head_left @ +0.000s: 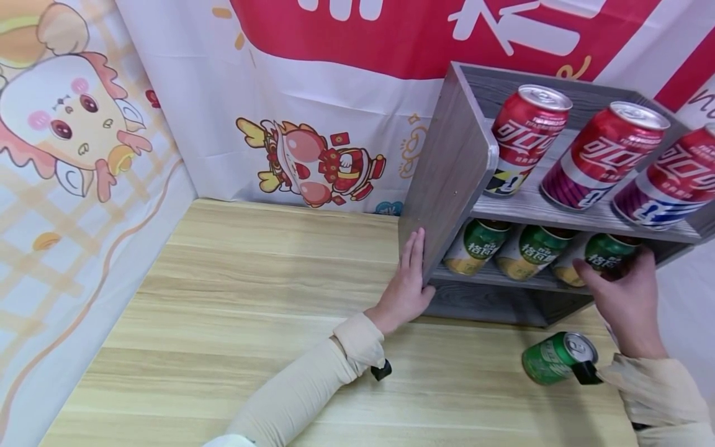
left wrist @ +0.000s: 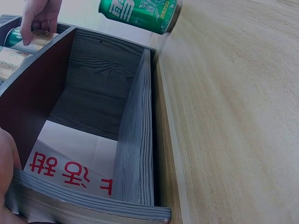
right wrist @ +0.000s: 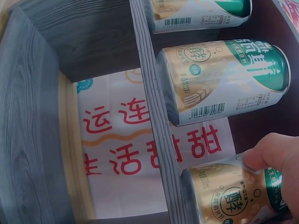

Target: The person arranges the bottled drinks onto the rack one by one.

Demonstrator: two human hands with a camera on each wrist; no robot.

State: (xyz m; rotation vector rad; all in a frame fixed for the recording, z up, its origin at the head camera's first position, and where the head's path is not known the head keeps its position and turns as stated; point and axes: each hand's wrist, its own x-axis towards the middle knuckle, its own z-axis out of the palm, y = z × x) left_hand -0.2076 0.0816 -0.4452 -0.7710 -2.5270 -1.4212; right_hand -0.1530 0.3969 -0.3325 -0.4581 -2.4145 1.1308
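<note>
My right hand [head_left: 628, 298] grips the rightmost green-and-gold drink can [right wrist: 229, 196] on the middle shelf, its thumb across the can's front side. Two matching cans, a middle one [head_left: 530, 251] and a left one [head_left: 475, 245], stand beside it on that shelf. My left hand [head_left: 403, 288] rests against the outer left side of the grey wooden shelf unit [head_left: 447, 149], fingers extended along the panel and thumb near its front edge. A green can [head_left: 550, 359] is on the tabletop in front of the unit, below my right wrist.
Three red cola cans, including the middle one [head_left: 603, 155], stand on the upper shelf. The bottom compartment [left wrist: 93, 79] has an open back showing printed cloth. The wooden table [head_left: 268, 279] extends left and forward. Printed cloth [head_left: 212, 93] hangs behind.
</note>
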